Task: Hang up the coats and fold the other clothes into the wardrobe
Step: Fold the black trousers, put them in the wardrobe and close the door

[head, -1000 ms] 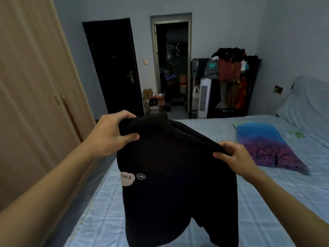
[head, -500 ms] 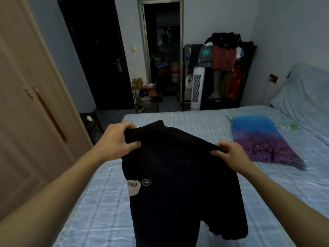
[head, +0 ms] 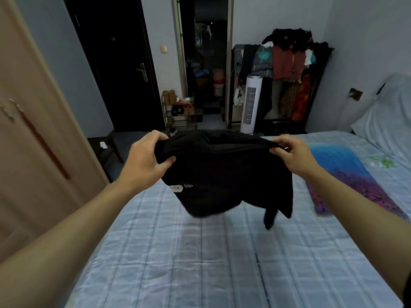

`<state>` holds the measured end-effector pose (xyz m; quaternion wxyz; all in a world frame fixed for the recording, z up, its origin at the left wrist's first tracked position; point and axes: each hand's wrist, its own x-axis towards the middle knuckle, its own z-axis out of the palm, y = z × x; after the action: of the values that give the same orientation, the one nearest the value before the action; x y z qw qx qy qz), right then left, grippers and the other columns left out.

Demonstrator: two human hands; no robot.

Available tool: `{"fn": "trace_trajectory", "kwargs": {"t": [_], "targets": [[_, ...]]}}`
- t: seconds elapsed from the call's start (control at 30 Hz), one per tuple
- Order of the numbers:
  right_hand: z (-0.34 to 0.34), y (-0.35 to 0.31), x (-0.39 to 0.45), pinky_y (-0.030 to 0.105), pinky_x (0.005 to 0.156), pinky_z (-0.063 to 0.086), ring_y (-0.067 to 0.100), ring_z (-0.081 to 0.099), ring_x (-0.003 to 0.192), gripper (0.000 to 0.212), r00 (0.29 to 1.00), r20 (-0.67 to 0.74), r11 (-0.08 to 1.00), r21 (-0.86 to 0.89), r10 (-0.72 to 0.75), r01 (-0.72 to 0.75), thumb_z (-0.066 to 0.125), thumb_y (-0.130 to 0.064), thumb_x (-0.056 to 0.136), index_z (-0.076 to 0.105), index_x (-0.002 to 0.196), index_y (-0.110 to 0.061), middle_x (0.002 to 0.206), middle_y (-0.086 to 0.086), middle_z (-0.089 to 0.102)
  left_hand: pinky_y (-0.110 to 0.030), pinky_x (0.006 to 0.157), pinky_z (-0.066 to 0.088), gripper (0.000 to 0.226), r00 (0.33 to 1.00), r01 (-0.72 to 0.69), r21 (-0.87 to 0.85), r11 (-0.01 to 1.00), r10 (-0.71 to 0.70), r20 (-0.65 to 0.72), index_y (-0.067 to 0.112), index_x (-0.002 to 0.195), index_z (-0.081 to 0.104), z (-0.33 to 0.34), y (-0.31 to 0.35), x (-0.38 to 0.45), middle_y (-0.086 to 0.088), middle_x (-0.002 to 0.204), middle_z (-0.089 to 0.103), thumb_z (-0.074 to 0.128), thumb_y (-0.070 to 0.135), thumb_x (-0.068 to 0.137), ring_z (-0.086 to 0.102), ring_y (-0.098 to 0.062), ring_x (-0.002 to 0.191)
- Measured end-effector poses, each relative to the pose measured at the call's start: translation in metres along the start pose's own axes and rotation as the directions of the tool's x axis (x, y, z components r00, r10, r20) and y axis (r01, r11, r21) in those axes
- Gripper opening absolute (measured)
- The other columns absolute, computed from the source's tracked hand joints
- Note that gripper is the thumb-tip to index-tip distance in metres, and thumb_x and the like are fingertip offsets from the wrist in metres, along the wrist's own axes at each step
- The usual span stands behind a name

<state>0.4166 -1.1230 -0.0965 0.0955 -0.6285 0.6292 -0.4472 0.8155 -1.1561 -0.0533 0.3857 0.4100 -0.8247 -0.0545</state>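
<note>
1. Wardrobe (head: 33,134): tan doors fill the left edge of the view, both shut; a dark red strip runs down beside the handles.
2. Left hand (head: 145,162): fingers curled over the top edge of the black garment (head: 222,174), thumb pressed into the cloth from the near side. Firm grasp.
3. Black garment: held up in the air between both hands, above the bed (head: 200,263) and clear of the sheet. Top edge stretched roughly level; lower part hangs loose, one narrow end dangling at the lower right. Small white label (head: 176,188) on the left front.
4. Right hand (head: 293,155): fingertips and thumb pinch the garment's other top corner.
5. Pillow (head: 347,174): blue and purple print, lies flat on the bed, right of the right hand.
</note>
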Motion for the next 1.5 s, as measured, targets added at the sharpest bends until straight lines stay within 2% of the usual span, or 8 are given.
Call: {"fn": "trace_trajectory", "kwargs": {"t": [0.1,0.27,0.63,0.9,1.07,1.13,1.27,1.5], "targets": [[0.013,0.005,-0.013,0.029,0.078,0.05,0.02,0.063,0.082,0.019,0.998,0.064,1.0,0.024,-0.003,0.002,0.069,0.003,0.085,0.07,0.093,-0.014,0.087,0.001,0.066,-0.013,0.08,0.045,0.045,0.999,0.004,0.009,1.0,-0.004,0.047,0.025,0.106,0.054,0.009,-0.013,-0.023,0.011,0.099,0.058,0.084,0.013,0.074,0.056,-0.003,0.091],[0.05,0.034,-0.091,0.006,0.074,0.042,0.002,0.058,0.077,0.022,0.969,0.246,0.999,-0.042,0.018,-0.008,0.072,0.008,0.082,0.072,0.095,-0.009,0.088,-0.001,0.065,-0.032,0.091,0.049,0.062,0.976,-0.044,0.026,0.999,0.037,0.213,0.016,0.13,0.054,0.036,-0.03,-0.108,0.001,0.115,0.058,0.082,0.01,0.075,0.059,-0.019,0.105],[0.142,0.131,-0.38,0.027,0.084,0.046,0.019,0.061,0.092,0.02,0.689,0.712,0.982,-0.19,0.137,0.001,0.073,-0.001,0.085,0.073,0.104,-0.005,0.102,0.006,0.067,-0.038,0.065,0.056,0.063,0.806,0.078,0.008,0.997,-0.068,0.587,0.014,0.128,0.06,0.119,-0.029,-0.412,-0.005,0.113,0.056,0.078,0.002,0.069,0.058,-0.021,0.093],[0.173,0.171,-0.491,0.04,0.079,0.051,0.023,0.059,0.092,0.021,0.657,0.74,0.955,-0.278,0.144,0.104,0.071,-0.003,0.083,0.071,0.1,-0.016,0.1,0.0,0.065,-0.03,0.051,0.048,0.081,0.787,-0.007,0.168,0.986,-0.098,0.609,0.018,0.127,0.056,0.16,-0.006,-0.54,-0.011,0.097,0.061,0.082,-0.006,0.054,0.058,-0.027,0.072],[0.195,0.183,-0.507,0.014,0.089,0.043,0.012,0.059,0.108,0.036,0.417,0.851,0.944,-0.324,0.321,-0.064,0.075,-0.013,0.085,0.067,0.12,-0.016,0.116,-0.004,0.061,-0.034,0.065,0.053,0.058,0.583,-0.073,0.244,0.967,-0.157,0.797,0.02,0.122,0.063,0.178,-0.008,-0.573,-0.003,0.107,0.061,0.083,0.032,0.069,0.062,-0.024,0.088],[0.205,0.172,-0.491,0.012,0.079,0.047,0.009,0.066,0.095,0.032,0.507,0.789,0.937,-0.274,0.348,-0.216,0.076,-0.024,0.086,0.069,0.116,-0.016,0.108,-0.005,0.066,-0.034,0.07,0.051,0.053,0.615,-0.037,0.249,0.968,-0.175,0.769,0.02,0.12,0.064,0.182,-0.014,-0.559,0.0,0.109,0.062,0.069,0.054,0.079,0.061,-0.022,0.092],[0.23,0.145,-0.458,0.031,0.085,0.054,0.013,0.065,0.091,0.027,0.771,0.588,0.967,-0.208,0.246,-0.149,0.069,-0.029,0.091,0.068,0.114,-0.015,0.1,-0.002,0.067,-0.037,0.074,0.053,0.048,0.746,0.078,0.265,0.961,-0.233,0.624,0.017,0.119,0.064,0.196,-0.028,-0.511,-0.001,0.114,0.063,0.043,0.052,0.094,0.06,-0.024,0.102],[0.294,0.132,-0.428,0.041,0.121,0.022,0.025,0.021,0.149,0.063,0.788,0.613,0.961,-0.248,0.058,0.122,0.044,-0.048,0.101,0.031,0.154,-0.016,0.16,0.009,0.029,-0.042,0.122,0.02,0.062,0.7,0.108,0.229,0.967,-0.237,0.673,0.021,0.158,0.02,0.256,-0.069,-0.462,-0.003,0.167,0.012,0.022,0.051,0.104,0.006,-0.023,0.154]]}}
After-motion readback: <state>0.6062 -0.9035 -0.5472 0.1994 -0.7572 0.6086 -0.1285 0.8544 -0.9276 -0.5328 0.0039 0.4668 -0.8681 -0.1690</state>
